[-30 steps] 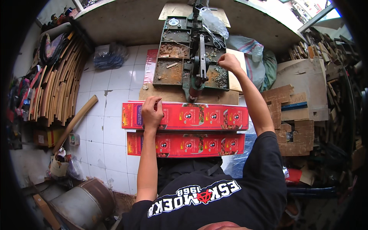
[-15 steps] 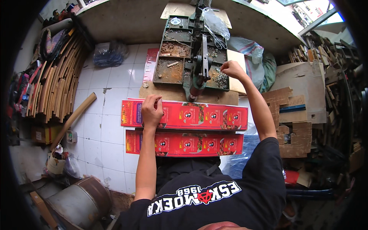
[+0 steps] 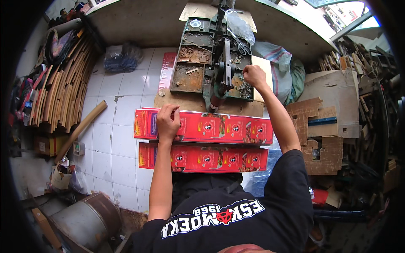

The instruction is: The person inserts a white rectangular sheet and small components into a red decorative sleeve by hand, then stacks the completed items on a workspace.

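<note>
My left hand is closed in a pinch over the left part of a red printed panel; anything between its fingertips is too small to make out. A second red printed panel lies closer to me, parallel to the first. My right hand is curled shut at the right side of a compartmented dark green tray. Beneath and beside it are small metal pieces. Whatever its fingers hold is hidden. A dark metal hand press stands in the middle of the tray, between my hands.
Scissors and a clear plastic bag lie at the tray's far right. Stacked cardboard leans at the left, near a cardboard tube. Cut cardboard pieces and a woven sack are on the right.
My right hand has turned and curled tighter, shifting slightly at the tray's right compartments. My left hand keeps its place over the red panel. The whole view has shifted a little.
</note>
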